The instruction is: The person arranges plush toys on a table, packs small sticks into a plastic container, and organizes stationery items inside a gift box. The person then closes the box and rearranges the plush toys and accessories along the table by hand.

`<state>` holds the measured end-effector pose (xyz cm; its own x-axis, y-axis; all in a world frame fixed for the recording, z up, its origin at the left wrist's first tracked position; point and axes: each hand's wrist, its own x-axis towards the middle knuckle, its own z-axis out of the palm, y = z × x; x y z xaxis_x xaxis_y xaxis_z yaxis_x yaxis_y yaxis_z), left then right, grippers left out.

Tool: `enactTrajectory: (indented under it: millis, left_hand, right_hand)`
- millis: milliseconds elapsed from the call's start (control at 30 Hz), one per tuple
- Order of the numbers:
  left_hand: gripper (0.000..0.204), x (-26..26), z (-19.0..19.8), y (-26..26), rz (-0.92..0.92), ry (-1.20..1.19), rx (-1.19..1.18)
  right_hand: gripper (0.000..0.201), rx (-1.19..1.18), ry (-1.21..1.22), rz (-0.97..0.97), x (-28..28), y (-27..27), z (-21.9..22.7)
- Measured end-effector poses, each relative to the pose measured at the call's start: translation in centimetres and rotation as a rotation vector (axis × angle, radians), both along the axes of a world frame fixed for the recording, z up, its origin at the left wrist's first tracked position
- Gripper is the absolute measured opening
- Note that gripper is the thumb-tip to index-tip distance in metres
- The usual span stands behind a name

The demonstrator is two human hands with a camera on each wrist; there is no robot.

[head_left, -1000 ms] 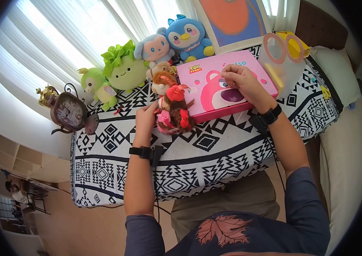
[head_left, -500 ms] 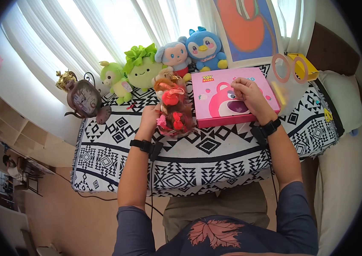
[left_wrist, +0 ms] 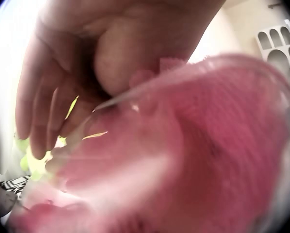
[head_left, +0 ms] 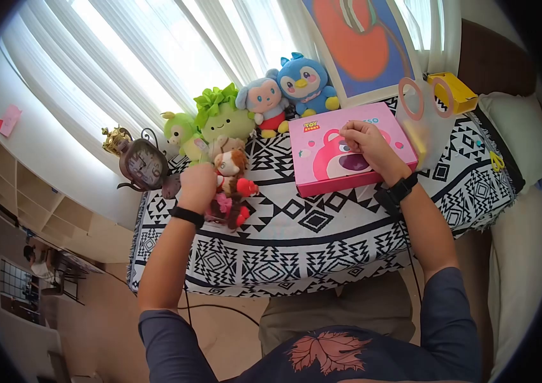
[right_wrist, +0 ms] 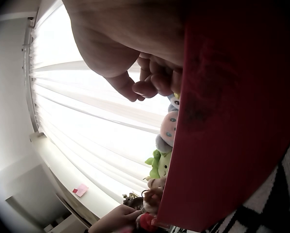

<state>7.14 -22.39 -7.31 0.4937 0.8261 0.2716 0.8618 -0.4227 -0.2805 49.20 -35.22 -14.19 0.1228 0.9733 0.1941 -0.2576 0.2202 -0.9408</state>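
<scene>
My left hand [head_left: 199,184] grips a clear plastic pack of small plush toys [head_left: 231,165] by its left side, in front of the green plush toys. Brown, red and pink toys show in it. In the left wrist view, the shiny clear pack [left_wrist: 217,131] with pink inside fills the lower half, and the fingers [left_wrist: 40,114] reach down behind it. My right hand [head_left: 370,148] is over the lid of the pink box [head_left: 312,153] printed with a bear, its fingers loosely curled and holding nothing. The right wrist view shows the hand [right_wrist: 135,53] beside the box's dark pink side [right_wrist: 232,121].
Along the curtain sit green plush toys [head_left: 223,121], a grey-blue plush toy [head_left: 267,102] and a blue penguin plush [head_left: 303,83]. A dark ornate clock [head_left: 144,165] stands at left. Rolls of tape [head_left: 411,99], a yellow box [head_left: 456,96] and yellow scissors [head_left: 496,161] lie at right.
My left hand has carried the pack of plush toys leftward, away from the pink box and towards the clock. The right hand has stayed over the box.
</scene>
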Motion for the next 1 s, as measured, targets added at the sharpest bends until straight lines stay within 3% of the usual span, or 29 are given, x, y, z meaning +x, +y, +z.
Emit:
enactTrajectory:
  millis: [100,200,267,300,333,400,433,467,533,733,800,833,867,933,1000]
  left_hand:
    - [0.031,2.1,-1.9,-0.8,-0.059,-0.063,-0.026]
    - [0.036,3.5,-0.5,-2.0,0.072,-0.137,-0.172]
    - [0.047,1.4,-0.8,-0.6,-0.249,-0.329,0.022]
    - [0.055,0.7,-0.2,0.2,-0.063,-0.332,-0.158]
    - [0.055,-0.4,-0.1,1.0,-0.062,-0.33,-0.159]
    - [0.052,-2.0,-0.6,3.1,0.4,-0.737,-0.897]
    - [0.05,-2.8,-1.4,2.2,0.322,-0.947,-1.155]
    - [0.05,-3.3,-2.2,1.6,0.32,-0.938,-1.153]
    - [0.051,-3.5,-2.8,0.5,0.296,-1.195,-1.382]
    - [0.052,0.6,-1.1,-3.1,0.275,-1.218,-1.354]
    - [0.087,1.6,-2.5,-2.7,0.065,-1.255,-1.259]
    - [0.09,2.3,-2.2,-2.4,0.015,-1.25,-1.229]
    - [0.09,2.5,-2.0,-2.5,0.013,-1.25,-1.227]
    - [0.088,3.4,-1.0,-3.4,0.037,-1.249,-0.954]
    - [0.087,3.0,-0.4,-3.2,0.01,-1.23,-0.926]
  right_hand:
    - [0.011,-0.01,0.001,-0.005,0.1,0.1,-0.1]
    - [0.011,-0.013,0.008,-0.002,0.2,0.2,-0.1]
    - [0.011,-0.02,0.01,-0.001,0.2,0.1,-0.3]
    - [0.011,-0.019,0.012,0.002,0.3,0.2,-0.2]
    - [0.011,-0.016,0.015,0.005,0.2,0.2,-0.2]
    - [0.011,-0.019,0.016,-0.012,-0.2,0.0,0.1]
    - [0.011,-0.022,0.014,-0.029,-0.3,0.0,0.2]
    - [0.011,-0.019,0.021,-0.035,-0.4,0.0,0.3]
    - [0.011,-0.028,0.009,-0.023,-0.3,-0.1,0.3]
    - [0.01,-0.024,0.011,-0.026,-0.3,0.1,0.1]
    - [0.011,-0.026,0.01,-0.024,-0.3,0.0,0.1]
    - [0.011,-0.028,0.013,-0.027,-0.3,0.0,0.1]
    - [0.011,-0.025,0.013,-0.027,-0.3,0.0,0.2]
    - [0.011,-0.028,0.031,-0.024,-0.3,0.0,0.2]
    - [0.011,-0.026,0.03,-0.028,-0.3,-0.1,0.2]
